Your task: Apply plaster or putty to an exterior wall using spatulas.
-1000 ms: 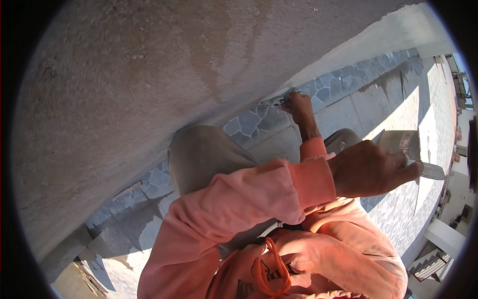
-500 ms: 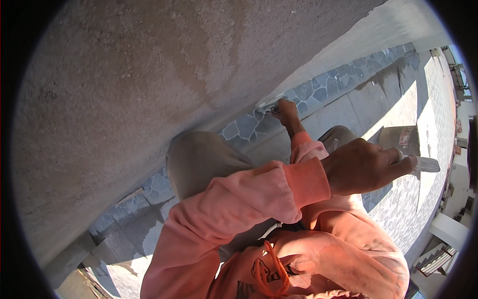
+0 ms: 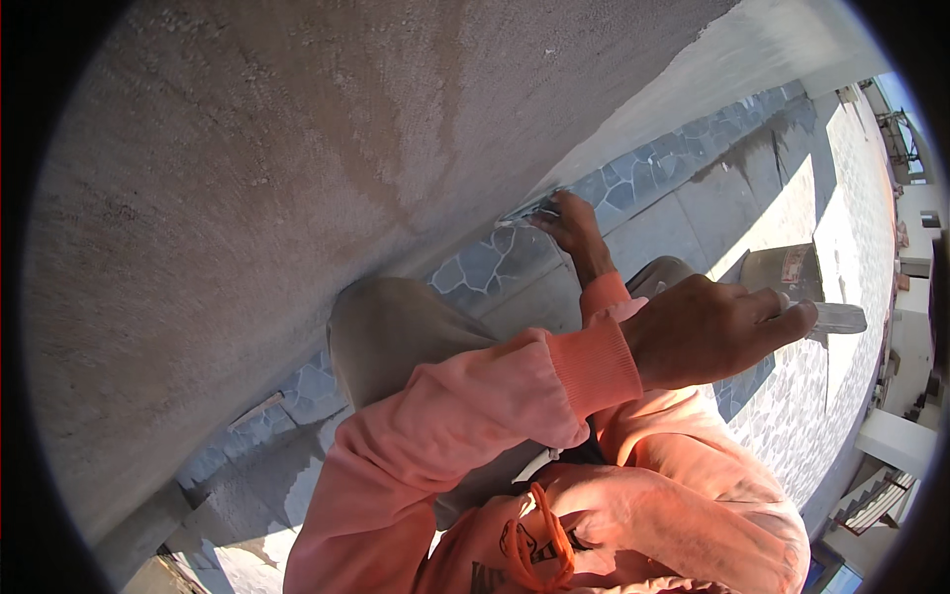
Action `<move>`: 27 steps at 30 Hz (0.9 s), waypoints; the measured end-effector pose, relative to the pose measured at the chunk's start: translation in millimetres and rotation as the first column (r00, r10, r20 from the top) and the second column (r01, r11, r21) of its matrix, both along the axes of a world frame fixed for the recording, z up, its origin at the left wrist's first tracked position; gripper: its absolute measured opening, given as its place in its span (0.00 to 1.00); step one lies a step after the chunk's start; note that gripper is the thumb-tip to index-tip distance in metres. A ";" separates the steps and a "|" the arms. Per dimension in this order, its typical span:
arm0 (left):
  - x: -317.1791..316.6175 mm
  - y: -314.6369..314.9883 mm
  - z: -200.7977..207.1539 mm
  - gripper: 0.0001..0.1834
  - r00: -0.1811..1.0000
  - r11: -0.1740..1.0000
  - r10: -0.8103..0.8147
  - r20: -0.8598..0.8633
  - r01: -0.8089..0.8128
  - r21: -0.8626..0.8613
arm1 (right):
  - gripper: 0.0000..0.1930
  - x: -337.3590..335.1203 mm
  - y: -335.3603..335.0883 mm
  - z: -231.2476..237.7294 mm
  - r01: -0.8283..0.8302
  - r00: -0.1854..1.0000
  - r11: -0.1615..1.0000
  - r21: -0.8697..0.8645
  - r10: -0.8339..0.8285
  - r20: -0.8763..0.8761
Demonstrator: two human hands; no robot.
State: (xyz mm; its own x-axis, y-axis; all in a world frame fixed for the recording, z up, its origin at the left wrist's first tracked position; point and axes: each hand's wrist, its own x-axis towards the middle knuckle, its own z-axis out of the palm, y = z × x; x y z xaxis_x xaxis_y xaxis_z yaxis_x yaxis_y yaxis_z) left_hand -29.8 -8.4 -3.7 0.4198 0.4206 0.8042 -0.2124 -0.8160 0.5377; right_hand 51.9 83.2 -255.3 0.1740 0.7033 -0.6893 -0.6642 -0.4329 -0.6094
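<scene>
My right hand (image 3: 574,226) reaches forward to the foot of the wall (image 3: 297,168). Its fingers grip a flat trowel (image 3: 531,209), smeared pale, its blade lying along the line where wall and floor meet. Crossing in front of my body to the right, my left hand (image 3: 717,332) is closed on a flat grey scraper (image 3: 839,318) coated in dried plaster, which sticks out past the thumb. Most of the scraper's grip is hidden by the fingers. Fresh pale coating (image 3: 683,99) covers the wall's far stretch, while the nearer part is rough and darker, with damp streaks.
A grey bucket (image 3: 787,269) with a label stands just beyond my left hand. Bluish stone-pattern tiles (image 3: 475,265) run along the wall's foot, beside a paved strip (image 3: 653,238). My bent knee (image 3: 396,317) is close to the wall. Sunlit paving lies to the right.
The trowel has tilted a little at the wall's foot and my right wrist has turned with it. My left hand keeps its hold on the scraper. The whole view has shifted slightly.
</scene>
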 end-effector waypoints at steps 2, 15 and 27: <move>-0.5 -1.8 2.6 0.17 1.000 1.000 -0.005 0.028 0.005 0.005 | 0.14 -3.7 -1.6 30.0 0.002 1.000 0.999 0.053 -0.002 -0.004; -13.9 -0.1 14.7 0.20 0.987 0.994 -0.095 0.131 0.102 -0.047 | 0.16 17.8 -9.9 180.5 0.014 0.987 0.978 0.207 -0.047 0.153; -28.6 6.2 34.3 0.19 0.946 0.713 -0.192 0.261 0.317 -0.626 | 0.15 65.8 -131.7 222.2 0.171 0.814 0.600 0.781 -0.533 0.231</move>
State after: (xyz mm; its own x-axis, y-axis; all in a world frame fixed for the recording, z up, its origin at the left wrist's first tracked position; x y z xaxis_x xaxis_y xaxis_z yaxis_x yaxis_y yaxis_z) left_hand -58.4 -2.2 30.6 0.4779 0.7618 0.4374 -0.4948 -0.1780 0.8506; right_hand 117.8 -48.5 -33.1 0.6446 0.7406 0.1899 -0.2766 0.4575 -0.8451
